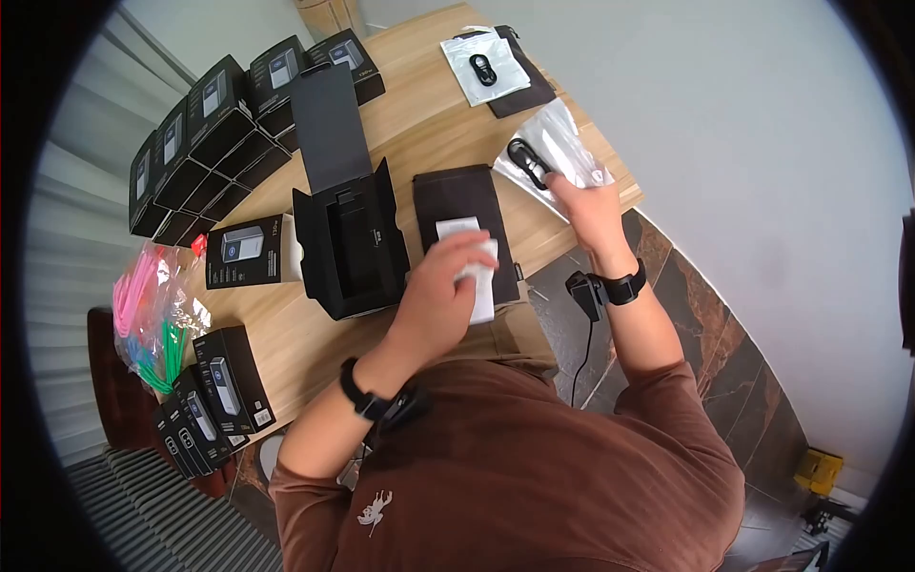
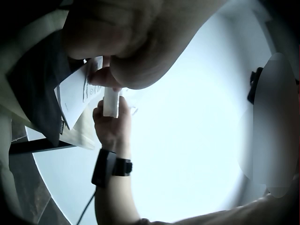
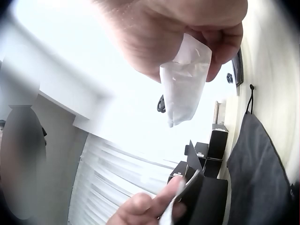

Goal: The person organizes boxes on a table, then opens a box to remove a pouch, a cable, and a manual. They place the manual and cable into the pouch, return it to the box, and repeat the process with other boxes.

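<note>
My left hand (image 1: pixel 438 296) grips a folded white paper (image 1: pixel 489 252). Beneath it, a white printed leaflet (image 2: pixel 75 96) overlaps a dark drawstring pouch (image 1: pixel 443 191) lying at the table's front edge. At the right, my right hand (image 1: pixel 593 217) pinches the near corner of a white plastic bag (image 1: pixel 564 133), thumb on top. A coiled black cable (image 1: pixel 522 157) lies against that bag. In the right wrist view the bag (image 3: pixel 185 86) hangs from curled fingers. Left of the pouch stands an open black box (image 1: pixel 353 243) with its lid flap raised.
Several black product boxes (image 1: pixel 219 100) are stacked at the back left, and more boxes (image 1: pixel 229 381) stand at the near left. A clear bag of pink and green strips (image 1: pixel 157 305) lies between them. Another white bag (image 1: pixel 496 57) with a black cable rests on a dark pouch at the far edge.
</note>
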`<state>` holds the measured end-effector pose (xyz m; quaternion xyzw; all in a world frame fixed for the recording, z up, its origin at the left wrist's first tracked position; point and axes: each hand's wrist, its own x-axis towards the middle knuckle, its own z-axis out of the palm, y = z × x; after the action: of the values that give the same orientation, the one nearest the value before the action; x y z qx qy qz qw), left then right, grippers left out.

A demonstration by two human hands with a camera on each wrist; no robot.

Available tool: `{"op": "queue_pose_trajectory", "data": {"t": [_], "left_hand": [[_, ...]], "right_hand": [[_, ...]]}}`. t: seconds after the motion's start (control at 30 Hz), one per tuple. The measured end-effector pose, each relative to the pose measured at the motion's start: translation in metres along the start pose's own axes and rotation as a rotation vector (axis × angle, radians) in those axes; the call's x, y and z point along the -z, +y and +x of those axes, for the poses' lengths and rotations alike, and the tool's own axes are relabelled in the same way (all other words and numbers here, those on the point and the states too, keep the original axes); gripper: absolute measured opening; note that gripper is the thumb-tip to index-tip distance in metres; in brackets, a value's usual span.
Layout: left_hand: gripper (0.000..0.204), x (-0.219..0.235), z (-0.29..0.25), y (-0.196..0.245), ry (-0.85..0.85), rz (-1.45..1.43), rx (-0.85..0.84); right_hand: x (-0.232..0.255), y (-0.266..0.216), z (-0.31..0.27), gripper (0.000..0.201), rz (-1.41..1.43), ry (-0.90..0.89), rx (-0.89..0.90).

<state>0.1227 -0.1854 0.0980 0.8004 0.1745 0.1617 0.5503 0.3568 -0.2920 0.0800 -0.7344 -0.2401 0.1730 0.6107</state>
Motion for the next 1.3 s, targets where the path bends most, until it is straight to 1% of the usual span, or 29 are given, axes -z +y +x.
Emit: {"op": "queue_pose_trajectory", "data": {"t": [0.07, 0.1, 0.2, 0.23, 0.27, 0.33, 0.37, 0.43, 0.47, 0.53, 0.57, 0.67, 0.7, 0.73, 0.8, 0.83, 0.93, 0.97, 1.07, 1.1, 1.2, 1.3], "left_hand": [[0.032, -0.01, 0.027, -0.024, 0.098, 0.088, -0.066], [0.034, -0.016, 0.034, -0.036, 0.147, 0.131, -0.098], [0.038, -0.025, 0.042, -0.068, 0.167, 0.228, -0.053], [0.04, -0.024, 0.04, -0.069, 0.133, 0.38, -0.036], [0.04, -0.028, 0.039, -0.058, 0.123, 0.497, -0.024], [0.041, -0.024, 0.031, -0.026, 0.106, 0.74, 0.01], [0.047, -0.019, 0.03, -0.003, 0.027, 0.803, 0.11], [0.044, -0.021, 0.022, 0.005, 0.103, 0.829, -0.019], [0.042, -0.021, 0.019, 0.007, 0.14, 0.84, -0.082], [0.048, -0.009, 0.018, 0.013, 0.059, 0.571, 0.043], [0.052, -0.003, 0.018, 0.016, 0.023, 0.438, 0.101], [0.064, 0.012, 0.011, 0.028, -0.07, -0.596, 0.29], [0.073, 0.012, 0.004, 0.039, -0.074, -0.723, 0.299], [0.077, 0.009, 0.003, 0.046, -0.065, -0.701, 0.285], [0.08, 0.006, 0.001, 0.046, 0.068, -0.673, 0.181], [0.081, 0.013, -0.001, 0.054, 0.055, -0.662, 0.202], [0.08, 0.025, -0.008, 0.051, 0.006, -0.789, 0.02], [0.077, 0.027, -0.012, 0.055, 0.074, -0.776, 0.017], [0.077, 0.042, -0.02, 0.062, 0.116, -0.798, 0.05], [0.073, 0.04, -0.021, 0.056, 0.149, -0.742, -0.012], [0.067, 0.05, -0.024, 0.04, 0.033, -0.606, 0.054], [0.06, 0.044, -0.021, 0.046, 0.176, -0.761, 0.006]], "right_hand": [[0.003, 0.011, 0.004, 0.03, 0.133, 0.039, 0.024], [0.004, 0.012, 0.001, 0.032, 0.2, 0.027, 0.003], [0.008, 0.014, -0.007, 0.03, 0.139, -0.001, -0.047], [0.009, 0.007, -0.012, 0.029, 0.052, 0.016, -0.072], [0.011, 0.005, -0.014, 0.028, -0.065, 0.017, -0.07], [0.01, 0.003, -0.019, 0.027, -0.032, -0.025, -0.125], [0.01, 0.001, -0.022, 0.026, -0.074, -0.035, -0.091], [0.009, -0.01, -0.028, 0.026, -0.154, -0.054, -0.014], [0.009, -0.014, -0.03, 0.026, -0.161, -0.064, -0.002], [0.009, -0.023, -0.036, 0.026, -0.174, -0.087, 0.021], [0.008, -0.028, -0.042, 0.026, -0.184, -0.058, 0.107], [-0.004, -0.038, -0.056, 0.026, -0.2, 0.044, 0.352], [-0.005, -0.042, -0.061, 0.027, -0.194, 0.022, 0.448], [-0.011, -0.044, -0.068, 0.027, -0.111, -0.005, 0.438], [-0.026, -0.049, -0.083, 0.028, 0.056, -0.07, 0.415], [-0.028, -0.057, -0.09, 0.035, 0.075, -0.103, 0.429], [-0.035, -0.068, -0.092, 0.042, 0.424, -0.095, 0.087], [-0.04, -0.065, -0.089, 0.047, 0.667, -0.142, 0.009], [-0.046, -0.067, -0.091, 0.051, 1.002, -0.326, -0.082], [-0.05, -0.072, -0.093, 0.054, 1.055, -0.327, -0.14], [-0.056, -0.065, -0.093, 0.053, 1.092, -0.39, -0.172], [-0.065, -0.082, -0.097, 0.049, 1.033, -0.286, -0.199]]}}
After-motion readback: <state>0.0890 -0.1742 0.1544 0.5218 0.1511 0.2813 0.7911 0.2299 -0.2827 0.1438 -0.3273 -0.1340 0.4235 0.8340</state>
